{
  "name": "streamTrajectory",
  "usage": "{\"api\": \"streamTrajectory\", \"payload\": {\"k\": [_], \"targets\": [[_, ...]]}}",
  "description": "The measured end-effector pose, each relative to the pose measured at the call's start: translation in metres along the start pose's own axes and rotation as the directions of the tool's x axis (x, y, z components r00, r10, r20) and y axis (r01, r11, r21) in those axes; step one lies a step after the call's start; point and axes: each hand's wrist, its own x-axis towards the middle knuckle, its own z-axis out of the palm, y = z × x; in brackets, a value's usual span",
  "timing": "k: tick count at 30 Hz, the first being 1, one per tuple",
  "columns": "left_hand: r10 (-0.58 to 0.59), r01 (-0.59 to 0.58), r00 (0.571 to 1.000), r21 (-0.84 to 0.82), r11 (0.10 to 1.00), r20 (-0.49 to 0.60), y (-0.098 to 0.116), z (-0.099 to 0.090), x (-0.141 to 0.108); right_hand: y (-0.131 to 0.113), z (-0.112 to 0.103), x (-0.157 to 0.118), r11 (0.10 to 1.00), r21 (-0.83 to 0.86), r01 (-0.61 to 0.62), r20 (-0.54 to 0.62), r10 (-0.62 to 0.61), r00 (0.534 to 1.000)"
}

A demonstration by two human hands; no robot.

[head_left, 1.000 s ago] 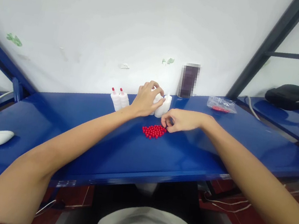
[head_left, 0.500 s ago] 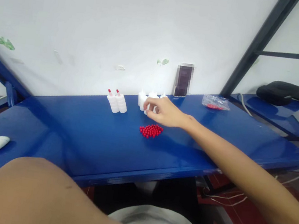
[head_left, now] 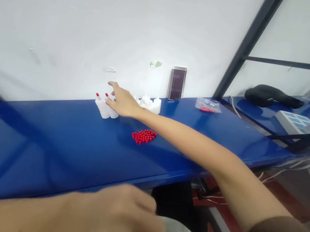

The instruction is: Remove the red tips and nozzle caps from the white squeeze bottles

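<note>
My right hand (head_left: 121, 99) reaches over the blue table (head_left: 67, 146) with thumb and fingers apart, beside two white bottles (head_left: 105, 110) with red tips. Whether it touches them cannot be told. More white bottles (head_left: 155, 105) stand behind my right wrist, partly hidden. On the table in front of them lies a flat cluster of small red caps (head_left: 144, 136). Low in the view, near the front edge, is my left hand (head_left: 123, 215), blurred by motion, its fingers smeared.
A phone (head_left: 177, 83) leans on the wall. To its right lies a clear bag (head_left: 208, 105) with red pieces. A dark metal post (head_left: 246, 48) rises at the table's right end, with a black item (head_left: 273, 96) on the surface beyond.
My right hand has moved left from the capless bottles to the red-tipped pair. My left hand has come into view at the bottom. The camera view has shifted right.
</note>
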Motion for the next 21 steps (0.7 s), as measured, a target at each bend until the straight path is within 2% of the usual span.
{"api": "streamTrajectory", "payload": {"k": [2, 3, 4, 5, 6, 8, 9, 11, 13, 15, 19, 21], "targets": [[0.044, -0.045, 0.999, -0.065, 0.997, -0.026, -0.024, -0.006, 0.006, 0.005, 0.003, 0.003, 0.999, 0.031, 0.009, -0.024, -0.008, 1.0], [0.131, -0.134, 0.99, -0.089, 0.987, -0.045, -0.041, -0.011, 0.01, 0.006, 0.003, 0.002, 0.999, 0.036, 0.018, -0.032, -0.017, 0.999], [0.122, -0.128, 0.986, -0.045, 0.991, -0.113, -0.061, -0.016, 0.014, 0.008, 0.003, 0.001, 0.999, 0.038, 0.027, -0.032, -0.026, 0.999], [0.062, -0.056, 0.974, 0.032, 0.998, -0.219, -0.082, -0.023, 0.018, 0.009, 0.003, 0.0, 0.999, 0.037, 0.037, -0.026, -0.036, 0.999], [0.017, 0.023, 0.934, 0.109, 0.994, -0.358, -0.104, -0.03, 0.021, 0.009, 0.003, -0.002, 0.998, 0.036, 0.048, -0.016, -0.048, 0.999], [-0.053, 0.169, 0.821, 0.152, 0.974, -0.569, -0.144, -0.044, 0.023, 0.01, 0.003, -0.004, 0.996, 0.056, 0.062, 0.002, -0.062, 0.998], [-0.113, 0.24, 0.765, 0.117, 0.964, -0.634, -0.161, -0.049, 0.022, 0.01, 0.003, -0.004, 0.995, 0.081, 0.063, 0.0, -0.063, 0.998], [-0.181, 0.29, 0.677, 0.032, 0.956, -0.714, -0.184, -0.059, 0.017, 0.009, 0.006, -0.004, 0.987, 0.152, 0.052, -0.022, -0.049, 0.999], [-0.235, 0.336, 0.627, -0.014, 0.942, -0.743, -0.196, -0.065, 0.008, 0.008, 0.01, -0.003, 0.975, 0.218, 0.039, -0.032, -0.032, 0.999], [-0.277, 0.391, 0.642, -0.006, 0.921, -0.715, -0.201, -0.068, -0.002, 0.007, 0.014, -0.003, 0.967, 0.251, 0.046, -0.029, -0.04, 0.999], [-0.321, 0.433, 0.773, 0.085, 0.897, -0.547, -0.199, -0.072, -0.02, 0.006, 0.011, -0.006, 0.95, 0.312, 0.029, -0.033, -0.02, 0.999], [-0.328, 0.447, 0.809, 0.149, 0.882, -0.488, -0.195, -0.072, -0.022, 0.006, 0.005, -0.012, 0.943, 0.331, 0.044, -0.013, -0.042, 0.999]]}}
